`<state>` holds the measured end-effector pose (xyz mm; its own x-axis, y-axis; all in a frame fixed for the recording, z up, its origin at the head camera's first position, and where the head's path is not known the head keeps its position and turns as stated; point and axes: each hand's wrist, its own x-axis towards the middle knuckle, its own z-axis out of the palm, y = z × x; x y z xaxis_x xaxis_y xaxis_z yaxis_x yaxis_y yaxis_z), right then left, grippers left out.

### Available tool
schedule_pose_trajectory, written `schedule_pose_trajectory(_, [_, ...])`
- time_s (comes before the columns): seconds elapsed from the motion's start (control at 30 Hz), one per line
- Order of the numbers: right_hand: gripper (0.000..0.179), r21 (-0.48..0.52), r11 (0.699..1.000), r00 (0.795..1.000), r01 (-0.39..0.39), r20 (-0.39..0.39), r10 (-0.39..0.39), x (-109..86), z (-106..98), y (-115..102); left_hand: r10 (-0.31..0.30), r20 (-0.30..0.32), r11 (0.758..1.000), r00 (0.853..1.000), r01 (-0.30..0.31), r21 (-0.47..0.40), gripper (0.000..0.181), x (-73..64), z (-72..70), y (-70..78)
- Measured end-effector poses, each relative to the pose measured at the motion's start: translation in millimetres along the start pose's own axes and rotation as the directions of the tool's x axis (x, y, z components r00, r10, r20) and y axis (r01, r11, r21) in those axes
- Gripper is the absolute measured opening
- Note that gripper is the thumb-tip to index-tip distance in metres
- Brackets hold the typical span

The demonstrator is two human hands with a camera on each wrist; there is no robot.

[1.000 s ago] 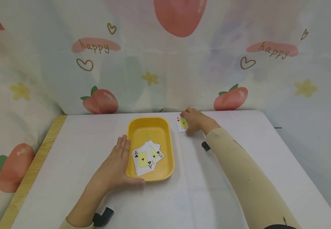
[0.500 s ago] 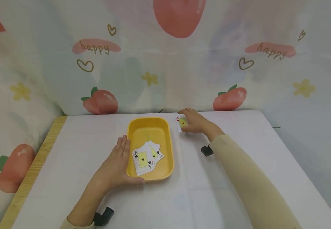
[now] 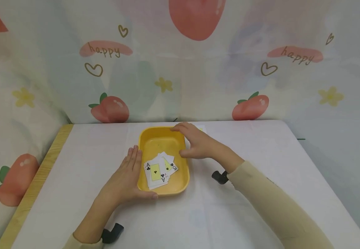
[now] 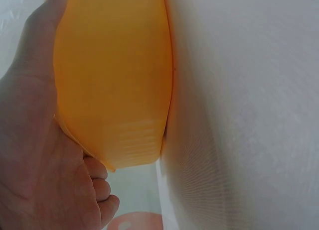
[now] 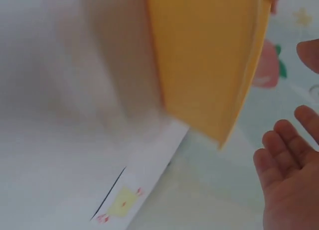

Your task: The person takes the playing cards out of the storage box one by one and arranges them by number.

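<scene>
A yellow plastic tray (image 3: 155, 145) stands on the white-covered table. Inside its near half is a loose pile of playing cards, with an ace of clubs (image 3: 155, 173) on top and a spade card (image 3: 169, 166) fanned out beneath. My left hand (image 3: 120, 186) rests along the tray's left rim, fingers straight and thumb at the near corner. Over the right rim hovers my right hand (image 3: 200, 140), fingers and thumb spread, nothing between them. Behind it, mostly hidden in the head view, a playing card with red diamonds (image 5: 121, 202) lies on the table in the right wrist view.
A wooden strip (image 3: 39, 180) shows along the table's left edge. A patterned cloth backdrop (image 3: 198, 86) rises right behind the far edge. Black wrist-worn pieces (image 3: 113, 233) stick out beside each wrist.
My right hand has moved left and nearer, away from the ace of diamonds to the tray's right rim, while the card stays on the table. The left hand and tray have not moved.
</scene>
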<state>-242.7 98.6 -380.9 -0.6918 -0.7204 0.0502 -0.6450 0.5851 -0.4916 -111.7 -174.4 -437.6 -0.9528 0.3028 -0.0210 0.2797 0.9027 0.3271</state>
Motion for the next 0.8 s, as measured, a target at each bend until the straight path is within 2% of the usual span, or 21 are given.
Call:
schedule_pose_trajectory(0.2, [0.082,-0.056,0.995,0.995,0.087,0.064,-0.083,0.4,13,-29,0.02,-0.003,1.0,1.0,-0.02,0.009,0.149,-0.2,-0.1,-0.9])
schedule_pose_trajectory(0.47, [0.086,-0.132,0.981,0.987,0.142,0.098,-0.13,3.4,29,-44,0.037,-0.01,0.999,0.999,-0.037,0.013,0.147,-1.0,0.8,-2.2])
schedule_pose_trajectory(0.63, [0.09,-0.144,0.98,0.986,0.136,0.111,-0.121,6.0,40,-47,0.036,-0.014,0.999,0.999,-0.036,0.011,0.147,-0.4,1.0,-3.2])
schedule_pose_trajectory(0.8, [0.095,-0.185,0.973,0.981,0.142,0.159,-0.113,9.8,55,-51,0.047,-0.017,0.999,0.999,-0.047,0.009,0.147,-0.7,0.5,-3.6])
